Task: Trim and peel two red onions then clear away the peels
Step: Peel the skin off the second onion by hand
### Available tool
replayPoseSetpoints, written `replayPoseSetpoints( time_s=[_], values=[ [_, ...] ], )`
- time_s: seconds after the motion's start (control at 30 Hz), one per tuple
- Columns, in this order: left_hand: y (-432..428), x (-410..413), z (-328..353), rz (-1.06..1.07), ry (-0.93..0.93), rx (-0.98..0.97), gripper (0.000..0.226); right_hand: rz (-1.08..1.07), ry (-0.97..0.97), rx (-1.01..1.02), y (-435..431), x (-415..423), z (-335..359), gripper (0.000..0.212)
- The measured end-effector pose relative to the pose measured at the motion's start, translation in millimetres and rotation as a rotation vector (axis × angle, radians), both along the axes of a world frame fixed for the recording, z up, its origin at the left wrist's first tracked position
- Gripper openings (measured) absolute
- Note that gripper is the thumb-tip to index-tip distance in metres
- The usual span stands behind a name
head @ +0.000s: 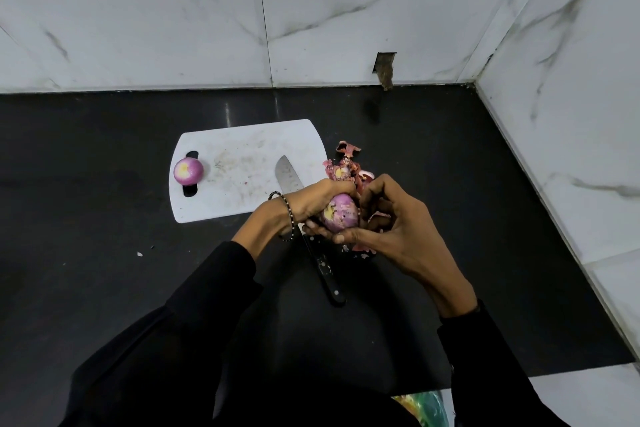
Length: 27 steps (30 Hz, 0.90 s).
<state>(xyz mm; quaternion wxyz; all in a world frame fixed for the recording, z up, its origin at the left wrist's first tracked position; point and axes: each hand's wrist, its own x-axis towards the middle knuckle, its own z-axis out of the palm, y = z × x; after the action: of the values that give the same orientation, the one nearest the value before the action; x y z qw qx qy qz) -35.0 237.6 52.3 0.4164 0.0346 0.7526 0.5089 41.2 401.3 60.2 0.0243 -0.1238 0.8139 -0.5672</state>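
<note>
A peeled red onion (pixel 187 170) sits at the left end of the white cutting board (pixel 239 152), over the handle slot. My left hand (pixel 311 202) grips a second red onion (pixel 341 213) from above, a little over the counter by the board's right front corner. My right hand (pixel 388 225) cups that onion from below and the right, fingers curled round it, with a scrap of peel against the palm. A pile of onion peels (pixel 348 166) lies on the counter just behind my hands. More scraps lie under my right hand.
A knife (pixel 313 236) lies with its blade on the board's right edge and its black handle toward me, partly under my left wrist. The black counter (pixel 104 149) meets marble walls at the back and right. A coloured bag (pixel 426 409) shows at the bottom edge.
</note>
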Motion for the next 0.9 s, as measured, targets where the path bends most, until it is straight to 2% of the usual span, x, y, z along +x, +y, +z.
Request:
replayPoseSetpoints(
  time_s=[0.1, 0.37, 0.43, 0.53, 0.67, 0.8, 0.83, 0.9],
  values=[
    [-2.8, -0.2, -3.3, -0.014, -0.019, 0.043, 0.057, 0.016, 0.006, -0.019, -1.0, -1.3, 1.9, 0.052],
    [-5.5, 1.6, -4.2, -0.075, 0.095, 0.081, 0.040, 0.060, 0.011, 0.059, -1.5, -4.5, -2.8, 0.043],
    [-5.3, -0.1, -6.7, -0.027, 0.018, 0.043, 0.044, 0.066, 0.095, 0.118, -1.5, -4.7, -4.6, 0.035],
    [-5.1, -1.5, -7.7, -0.016, -0.021, 0.004, 0.052, 0.049, 0.145, 0.140, -2.7, -3.0, -7.2, 0.035],
    [-4.9, -0.8, -5.1, -0.034, 0.037, -0.017, 0.044, 0.000, 0.053, 0.073, -4.4, 0.3, -8.7, 0.042],
    [-6.2, 0.8, -3.8, -0.011, 0.100, 0.032, 0.038, 0.011, 0.043, 0.040, -3.8, 0.4, -6.7, 0.048],
    [-5.8, 0.5, -3.8, -0.020, 0.116, 0.043, 0.038, 0.015, 0.045, 0.045, -3.5, 0.3, -5.9, 0.049],
    [-5.0, -1.0, -5.8, -0.041, 0.145, 0.052, 0.053, 0.014, 0.044, 0.051, -3.3, 0.3, -4.9, 0.048]
  ],
)
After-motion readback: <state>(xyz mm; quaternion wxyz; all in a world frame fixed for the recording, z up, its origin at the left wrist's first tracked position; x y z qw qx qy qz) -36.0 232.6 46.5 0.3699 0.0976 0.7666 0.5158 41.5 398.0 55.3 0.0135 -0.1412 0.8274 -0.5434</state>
